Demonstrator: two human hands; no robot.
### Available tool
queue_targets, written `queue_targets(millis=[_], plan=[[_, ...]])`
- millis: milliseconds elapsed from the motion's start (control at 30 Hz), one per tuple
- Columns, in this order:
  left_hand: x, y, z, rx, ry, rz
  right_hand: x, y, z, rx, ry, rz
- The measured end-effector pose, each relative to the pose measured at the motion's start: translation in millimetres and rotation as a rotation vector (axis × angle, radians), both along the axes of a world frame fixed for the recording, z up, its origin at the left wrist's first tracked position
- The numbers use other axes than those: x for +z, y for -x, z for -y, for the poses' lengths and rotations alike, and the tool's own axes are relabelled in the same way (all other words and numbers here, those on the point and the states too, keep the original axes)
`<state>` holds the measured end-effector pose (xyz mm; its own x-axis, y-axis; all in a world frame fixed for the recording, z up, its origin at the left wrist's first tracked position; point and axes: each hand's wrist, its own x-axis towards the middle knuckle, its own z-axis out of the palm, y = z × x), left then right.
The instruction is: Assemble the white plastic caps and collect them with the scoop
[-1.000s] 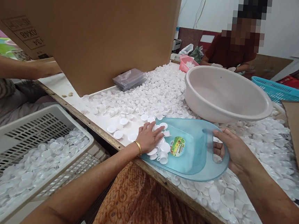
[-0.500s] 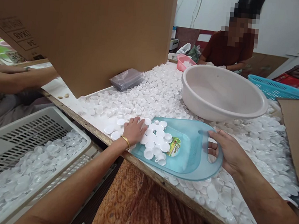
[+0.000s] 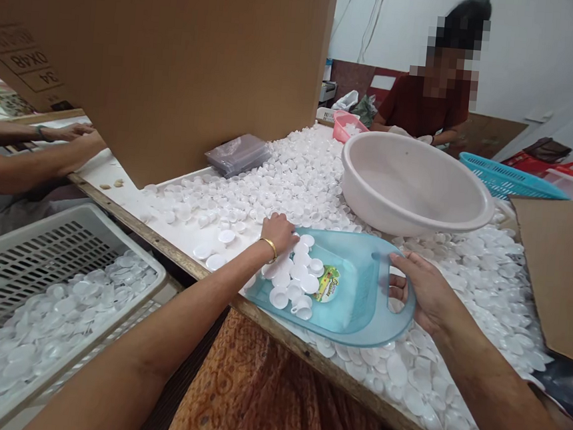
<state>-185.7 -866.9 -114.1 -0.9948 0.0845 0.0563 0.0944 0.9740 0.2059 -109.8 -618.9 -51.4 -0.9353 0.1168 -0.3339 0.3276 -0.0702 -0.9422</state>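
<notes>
My right hand point(image 3: 428, 287) grips the cut-out handle of a translucent blue plastic tray point(image 3: 355, 281), thumb on top and fingers through the slot. The tray rests on the table at its near edge, tilted among small white plastic cups point(image 3: 299, 273); a cluster of them lies in its left half beside a colourful label point(image 3: 328, 284). At the tray's far left corner is my left hand point(image 3: 279, 233), a gold bangle on its wrist. Its fingers are bent and cupped over white pieces at the rim, with thumb apart; the fingertips are partly hidden.
White pieces cover much of the table. A large pale basin point(image 3: 414, 186) stands behind the tray, a plastic-wrapped pack point(image 3: 237, 155) farther left. A tall cardboard box point(image 3: 205, 54) blocks the left side. A white crate point(image 3: 80, 224) of pieces sits lower left. Two other people work nearby.
My left hand has moved right and away from me, from the tray's left side to its far left corner, its fingers more bent. My right hand keeps its hold on the handle.
</notes>
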Motion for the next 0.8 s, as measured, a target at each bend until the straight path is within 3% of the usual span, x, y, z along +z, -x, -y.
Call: queue_targets(millis=[200, 367, 433, 533, 667, 800], plan=[[7.5, 26, 0, -0.021, -0.051, 0.095, 3.0, -2, 2, 0.000, -0.014, 0.023], [22.7, 38, 37, 0.307, -0.357, -0.103, 3.3, -3, 1, 0.006, -0.007, 0.023], [23.7, 25, 50, 0.356, -0.337, -0.199, 3.0, -3, 1, 0.007, -0.005, 0.028], [14.2, -14, 59, 0.216, -0.150, -0.162, 3.1, -3, 2, 0.008, -0.001, 0.035], [-5.1, -67, 54, 0.036, -0.008, -0.058, 2.5, -3, 1, 0.019, 0.004, 0.021], [-14.1, -90, 40, 0.019, -0.007, 0.055, 0.3, -7, 1, -0.002, 0.016, 0.019]])
